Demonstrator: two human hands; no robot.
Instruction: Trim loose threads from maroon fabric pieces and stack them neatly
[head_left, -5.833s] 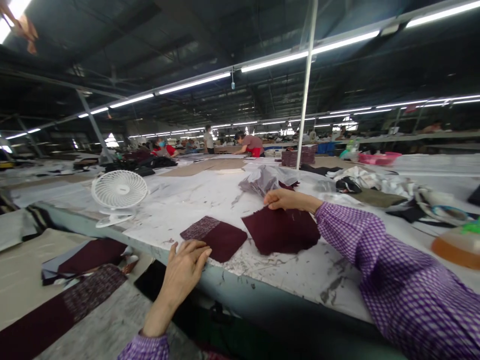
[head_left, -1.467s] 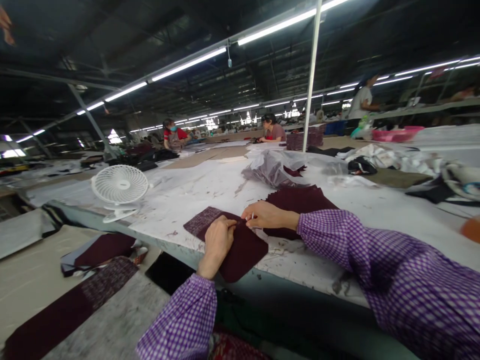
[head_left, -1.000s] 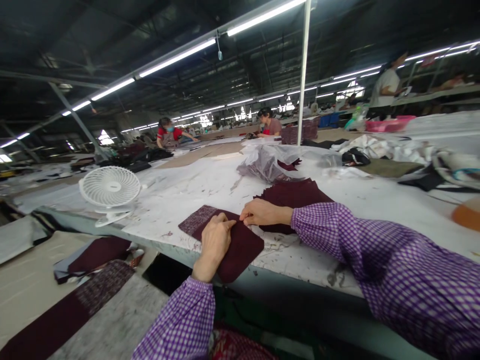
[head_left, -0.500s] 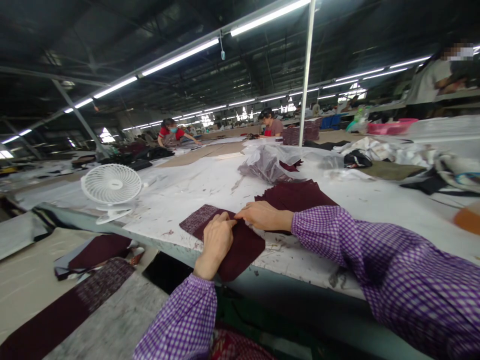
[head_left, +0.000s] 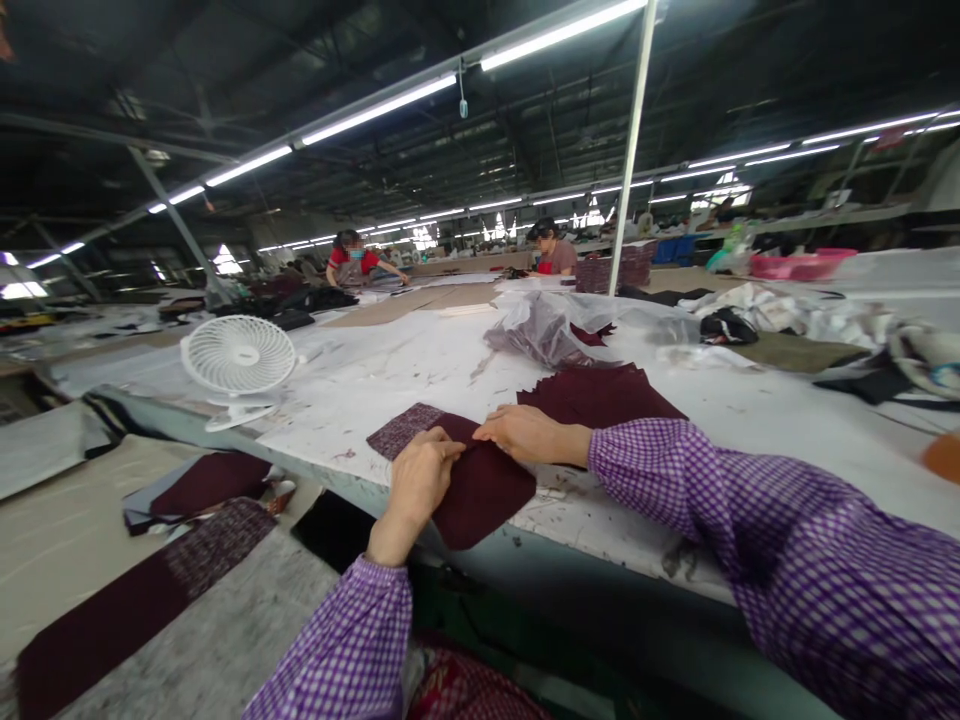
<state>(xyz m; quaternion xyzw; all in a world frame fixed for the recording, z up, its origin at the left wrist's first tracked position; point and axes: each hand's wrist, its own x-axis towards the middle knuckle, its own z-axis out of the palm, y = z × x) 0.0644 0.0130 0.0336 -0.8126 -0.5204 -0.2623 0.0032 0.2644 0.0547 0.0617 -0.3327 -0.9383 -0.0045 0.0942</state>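
A maroon fabric piece (head_left: 489,498) lies at the front edge of the table, its lower corner hanging slightly over. Its left end is a speckled, lighter maroon. My left hand (head_left: 420,482) rests on the piece with thumb and index finger pinched together at its fold or upper layer. Opposite it, my right hand (head_left: 523,434) pinches the same cloth near its top edge, fingertips close to those of the left. Behind my right wrist sits a stack of maroon fabric pieces (head_left: 600,392) with jagged left edges.
A white fan (head_left: 240,358) stands left on the white-covered table (head_left: 360,370). Clear plastic sheeting (head_left: 536,328) lies beyond the stack. At lower left, a lower surface carries a long maroon strip (head_left: 105,625). Two people (head_left: 352,262) work across the table; a pole (head_left: 631,150) rises behind.
My left hand has shifted a little left, widening the gap between the two hands' fingertips. My right hand stays at the cloth's top edge. The whole view has swung slightly.
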